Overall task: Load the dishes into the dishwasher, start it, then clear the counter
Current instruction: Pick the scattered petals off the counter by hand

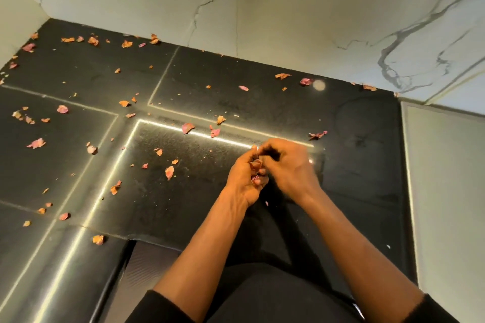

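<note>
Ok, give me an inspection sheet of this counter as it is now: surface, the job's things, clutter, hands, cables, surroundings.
Surface: black counter, glossy, crossed by seam lines and light streaks.
Job's things: dried petals scattered, mostly to the left and back; gathered petals in the left hand; no dishes or dishwasher in view.
Clutter: fine crumbs among the petals.
Hands: left hand cupped round the gathered petals; right hand close over it, fingers bent, too blurred to tell whether it holds anything.
Cables: nothing seen.
Surroundings: marble backsplash behind; pale panel at the right.
</note>
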